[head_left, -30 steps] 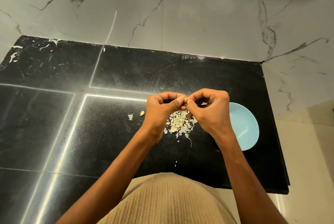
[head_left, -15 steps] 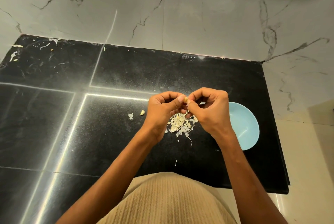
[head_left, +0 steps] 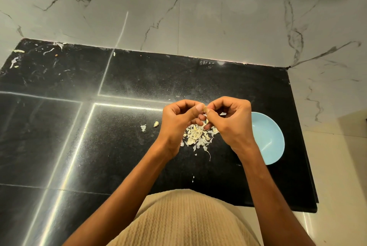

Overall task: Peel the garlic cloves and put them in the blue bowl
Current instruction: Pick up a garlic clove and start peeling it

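Pale garlic clove (head_left: 205, 109), only a sliver of it showing, sits pinched between the thumbs and curled fingers of both hands above the black table (head_left: 129, 126). The left hand (head_left: 179, 121) grips it from the left with the thumb laid across the top; the right hand (head_left: 231, 121) grips it from the right, fingers bent inward. Both hands hang over a heap of papery peels (head_left: 198, 136) that lies on the table directly beneath them. Just right of the right hand, partly hidden behind its wrist, stands the blue bowl (head_left: 268, 140); the part of its inside that shows holds nothing, and whether a clove lies in the hidden part cannot be told. Left of the left hand, one small clove piece (head_left: 156, 124) and a loose scrap of skin (head_left: 143, 127) lie apart from the heap. Compared with half a second ago, the hands keep nearly the same pose over the peels, and the bowl and heap have not shifted.
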A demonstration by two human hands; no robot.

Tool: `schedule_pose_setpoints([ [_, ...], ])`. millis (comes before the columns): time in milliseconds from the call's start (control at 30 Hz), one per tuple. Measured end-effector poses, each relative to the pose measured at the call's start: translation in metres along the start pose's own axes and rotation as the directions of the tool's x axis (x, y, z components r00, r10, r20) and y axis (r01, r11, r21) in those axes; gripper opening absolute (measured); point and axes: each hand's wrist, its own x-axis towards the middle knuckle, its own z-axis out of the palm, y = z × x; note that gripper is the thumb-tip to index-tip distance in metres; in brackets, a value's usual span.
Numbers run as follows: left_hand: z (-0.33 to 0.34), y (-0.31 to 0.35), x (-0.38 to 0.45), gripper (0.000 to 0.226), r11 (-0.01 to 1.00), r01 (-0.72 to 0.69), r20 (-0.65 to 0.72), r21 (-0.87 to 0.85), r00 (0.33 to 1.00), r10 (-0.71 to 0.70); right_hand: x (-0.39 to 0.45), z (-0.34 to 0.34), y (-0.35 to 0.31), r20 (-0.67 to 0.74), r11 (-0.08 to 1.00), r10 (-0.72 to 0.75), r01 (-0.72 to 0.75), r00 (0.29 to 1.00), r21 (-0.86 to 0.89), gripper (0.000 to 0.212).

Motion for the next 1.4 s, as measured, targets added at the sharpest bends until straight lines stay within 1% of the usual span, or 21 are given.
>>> schedule_pose_setpoints([
  [67, 0.0, -0.001, 0.0, 0.013, 0.999, -0.008, -0.001, 0.045, 1.0, 0.008, 0.0, 0.0, 0.0, 0.006, 1.0, -0.003, 0.003, 1.0, -0.007, 0.013],
  [133, 0.0, -0.001, 0.0, 0.009, 0.999, 0.008, -0.004, 0.037, 1.0, -0.008, 0.001, 0.0, 0.0, 0.017, 1.0, 0.001, 0.0, 1.0, -0.015, 0.009],
  [267, 0.001, 0.002, -0.001, 0.012, 0.999, 0.029, 0.008, 0.031, 1.0, -0.029, 0.001, 0.0, 0.001, 0.03, 1.0, -0.001, 0.001, 1.0, -0.008, 0.008],
  [533, 0.002, 0.002, -0.002, 0.006, 0.999, -0.022, -0.029, 0.042, 0.999, 0.023, 0.001, -0.001, -0.001, 0.046, 0.999, 0.005, -0.006, 0.999, 0.036, 0.006],
  [667, 0.002, 0.002, -0.002, 0.01, 0.998, -0.017, -0.007, 0.056, 1.0, 0.017, 0.002, -0.001, 0.002, 0.075, 0.997, 0.02, -0.026, 0.997, 0.072, 0.006],
  [733, 0.002, 0.002, -0.002, 0.009, 0.999, -0.007, -0.002, 0.039, 1.0, 0.007, 0.003, -0.002, 0.004, 0.086, 0.995, 0.03, -0.039, 0.996, 0.096, 0.006],
  [833, 0.002, 0.002, -0.001, 0.007, 1.0, 0.024, -0.017, -0.011, 1.0, -0.024, 0.003, -0.002, 0.006, 0.088, 0.988, 0.054, -0.066, 0.995, 0.141, 0.011],
  [967, -0.001, 0.004, 0.0, 0.011, 0.996, 0.057, -0.065, -0.075, 0.996, -0.062, 0.004, -0.001, 0.01, 0.087, 0.971, 0.154, -0.167, 0.984, 0.17, 0.019],
  [1033, -0.004, 0.004, 0.001, 0.012, 0.994, 0.073, -0.107, -0.087, 0.991, -0.082, 0.004, -0.002, 0.012, 0.085, 0.969, 0.202, -0.212, 0.976, 0.126, 0.025],
  [1100, -0.007, 0.003, 0.002, 0.011, 0.992, 0.078, -0.149, -0.095, 0.985, -0.092, 0.005, 0.0, 0.013, 0.039, 0.971, 0.238, -0.239, 0.97, 0.006, 0.031],
  [1167, -0.01, 0.003, 0.002, 0.007, 0.993, 0.069, -0.174, -0.101, 0.981, -0.086, 0.006, 0.001, 0.016, -0.024, 0.963, 0.216, -0.217, 0.976, -0.157, 0.027],
  [1233, -0.011, 0.003, 0.001, 0.003, 0.992, 0.059, -0.18, -0.109, 0.98, -0.078, 0.006, 0.001, 0.019, -0.041, 0.945, 0.151, -0.156, 0.988, -0.286, 0.018],
  [1333, -0.011, 0.004, 0.0, 0.004, 0.992, 0.049, -0.184, -0.115, 0.98, -0.07, 0.005, 0.001, 0.017, -0.029, 0.933, 0.122, -0.125, 0.992, -0.338, 0.007],
  [1400, -0.012, 0.003, 0.001, 0.006, 0.994, 0.045, -0.184, -0.097, 0.981, -0.063, 0.006, 0.001, 0.016, -0.017, 0.93, 0.124, -0.122, 0.992, -0.347, 0.012],
])
